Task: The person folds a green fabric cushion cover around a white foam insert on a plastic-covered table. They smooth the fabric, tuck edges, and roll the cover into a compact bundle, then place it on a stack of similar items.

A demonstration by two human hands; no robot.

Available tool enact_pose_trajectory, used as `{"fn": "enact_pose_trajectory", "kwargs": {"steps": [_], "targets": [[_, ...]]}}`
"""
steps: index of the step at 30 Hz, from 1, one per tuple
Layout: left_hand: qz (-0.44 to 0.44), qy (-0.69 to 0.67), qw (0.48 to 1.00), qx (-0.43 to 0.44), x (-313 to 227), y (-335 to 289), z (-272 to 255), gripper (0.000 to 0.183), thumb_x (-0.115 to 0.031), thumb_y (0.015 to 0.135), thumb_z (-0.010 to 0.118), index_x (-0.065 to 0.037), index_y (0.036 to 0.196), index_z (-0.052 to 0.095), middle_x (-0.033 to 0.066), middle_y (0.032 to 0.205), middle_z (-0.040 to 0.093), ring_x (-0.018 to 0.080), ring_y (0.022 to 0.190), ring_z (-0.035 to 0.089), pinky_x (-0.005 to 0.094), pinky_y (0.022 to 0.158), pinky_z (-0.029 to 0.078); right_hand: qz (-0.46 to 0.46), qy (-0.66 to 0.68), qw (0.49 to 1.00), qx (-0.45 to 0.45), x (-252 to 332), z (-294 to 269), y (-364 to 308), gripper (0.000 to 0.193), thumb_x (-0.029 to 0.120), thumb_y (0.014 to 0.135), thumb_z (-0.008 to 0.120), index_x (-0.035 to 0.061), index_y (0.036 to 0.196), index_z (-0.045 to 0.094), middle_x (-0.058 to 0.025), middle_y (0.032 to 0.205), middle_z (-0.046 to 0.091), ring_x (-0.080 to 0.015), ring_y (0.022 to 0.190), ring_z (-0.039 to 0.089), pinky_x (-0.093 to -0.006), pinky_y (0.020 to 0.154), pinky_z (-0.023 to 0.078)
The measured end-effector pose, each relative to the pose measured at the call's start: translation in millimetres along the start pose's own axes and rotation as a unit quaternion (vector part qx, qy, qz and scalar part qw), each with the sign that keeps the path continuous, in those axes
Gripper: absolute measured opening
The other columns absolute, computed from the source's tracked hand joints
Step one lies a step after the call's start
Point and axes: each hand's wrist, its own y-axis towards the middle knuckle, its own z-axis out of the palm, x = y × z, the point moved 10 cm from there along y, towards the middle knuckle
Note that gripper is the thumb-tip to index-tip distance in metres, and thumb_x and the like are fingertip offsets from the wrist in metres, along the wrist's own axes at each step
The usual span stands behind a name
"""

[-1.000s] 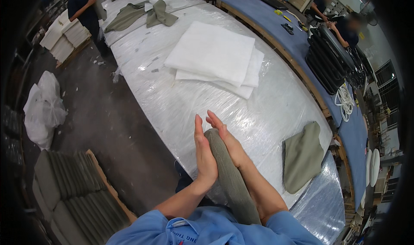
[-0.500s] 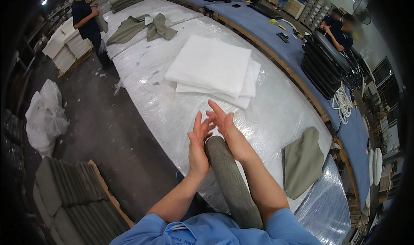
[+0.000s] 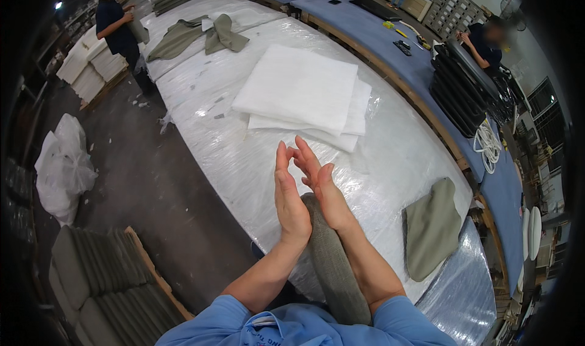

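A grey-green fabric-covered cushion stands on edge in front of my body, its narrow side facing up. My left hand lies against the cushion's left side near the far end, fingers straight and pointing away from me. Against the right side rests the heel of my right hand, its fingers stretched out and a little apart. Both sets of fingertips reach past the cushion's far end. Beyond them, folded sheets of white padding are stacked on the plastic-covered table.
A grey-green fabric cover lies to the right, and more fabric pieces lie farther off. Stacked cushions stand at lower left. Blue tables hold black pads and white cord. Co-workers stand at the far side.
My left hand has moved right, closer to the right hand, over the cushion's far end. The white strip beside the cushion no longer shows. The view has shifted slightly.
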Motion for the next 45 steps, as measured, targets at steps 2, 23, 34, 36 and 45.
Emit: {"fn": "enact_pose_trajectory", "kwargs": {"steps": [2, 23, 34, 36, 45], "targets": [[0.010, 0.002, 1.000, -0.001, -8.1, 0.7, 4.8, 0.073, -0.054, 0.111, 0.017, -0.003, 0.162, 0.027, 0.0186, 0.152, 0.044, 0.0298, 0.144, 0.039, 0.0450, 0.120, 0.026, 0.000, 0.013, 1.000, -0.006, -2.0, -3.5, -2.5, 0.094, 0.080, 0.098, 0.008, 0.0174, 0.167, 0.017, -0.0157, 0.170, 0.024, -0.0376, 0.154, 0.027, -0.0538, 0.124, 0.020], [0.028, -0.006, 0.997, 0.067, -13.7, 5.9, 26.5, 0.081, -0.064, 0.108, 0.011, -0.008, 0.166, 0.015, 0.0212, 0.170, 0.019, 0.0317, 0.159, 0.015, 0.0473, 0.127, 0.011, -0.046, -0.017, 0.999, -0.014, 14.7, -13.8, -3.8, 0.091, 0.079, 0.099, 0.012, 0.0193, 0.168, 0.012, -0.0192, 0.169, 0.024, -0.0393, 0.155, 0.023, -0.0517, 0.126, 0.016], [0.017, 0.013, 0.999, 0.048, -11.5, 13.2, 43.7, 0.076, -0.056, 0.111, 0.022, -0.002, 0.164, 0.021, 0.0262, 0.166, 0.024, 0.0348, 0.156, 0.023, 0.0448, 0.125, 0.019, -0.091, 0.055, 0.994, -0.028, 0.4, -31.5, -8.9, 0.099, 0.084, 0.095, 0.010, 0.0177, 0.168, 0.008, -0.0194, 0.169, 0.023, -0.0383, 0.155, 0.024, -0.0520, 0.126, 0.014], [0.013, 0.009, 0.999, 0.050, -12.5, 13.9, 43.6, 0.073, -0.054, 0.111, 0.023, -0.002, 0.164, 0.022, 0.0254, 0.166, 0.026, 0.0348, 0.154, 0.026, 0.0447, 0.124, 0.023, -0.095, 0.052, 0.994, -0.024, 1.6, -30.7, -9.3, 0.098, 0.084, 0.096, 0.011, 0.0178, 0.168, 0.008, -0.0195, 0.169, 0.023, -0.0386, 0.155, 0.024, -0.0521, 0.126, 0.013], [0.036, -0.067, 0.996, 0.057, 0.7, 7.0, 18.0, 0.071, -0.057, 0.111, 0.024, -0.001, 0.152, 0.042, 0.0122, 0.108, 0.063, 0.0176, 0.106, 0.060, 0.0344, 0.097, 0.044, -0.054, 0.066, 0.993, -0.079, -2.8, -26.5, -10.8, 0.109, 0.091, 0.088, 0.009, 0.0182, 0.168, 0.003, -0.0219, 0.168, 0.018, -0.0398, 0.156, 0.020, -0.0553, 0.125, 0.010]]}}
